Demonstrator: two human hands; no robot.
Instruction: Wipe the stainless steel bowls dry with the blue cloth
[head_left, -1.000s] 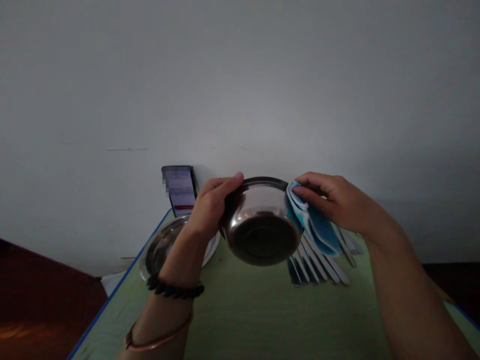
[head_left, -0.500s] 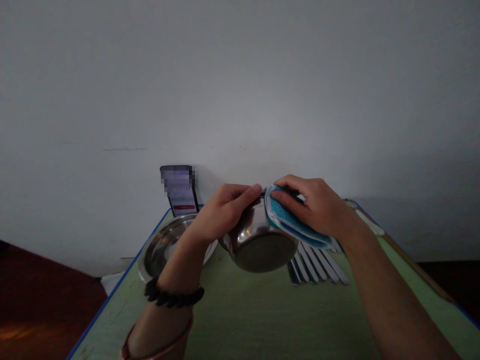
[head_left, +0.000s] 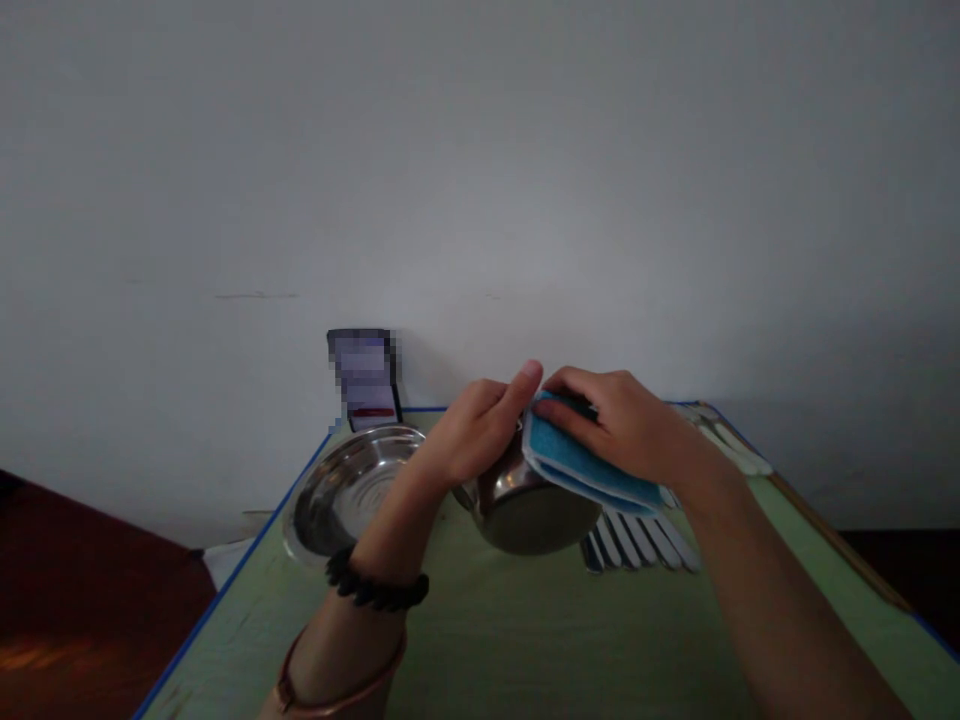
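A round, shiny steel vessel [head_left: 540, 520] is held tilted above the table, its base turned toward me. My left hand [head_left: 480, 425] grips its left side and rim, thumb pointing up. My right hand [head_left: 611, 420] is closed on a folded blue cloth [head_left: 577, 465] with white edging and presses it against the vessel's right side. The vessel's inside and its far side are hidden. Just behind and below my right hand, several pieces of cutlery [head_left: 637, 540] lie side by side, only their flat metal handles showing.
Left of my left forearm stands a wide steel basin [head_left: 322, 510]. Behind it a phone [head_left: 367, 380] leans on the wall [head_left: 480, 200]. More cutlery [head_left: 727, 440] lies at the table's right back edge. The green table [head_left: 525, 640] has a blue rim.
Both hands, the vessel and the cloth have shifted slightly down and the left hand to the right. The left thumb has lifted upward from the rim. The view has moved a little.
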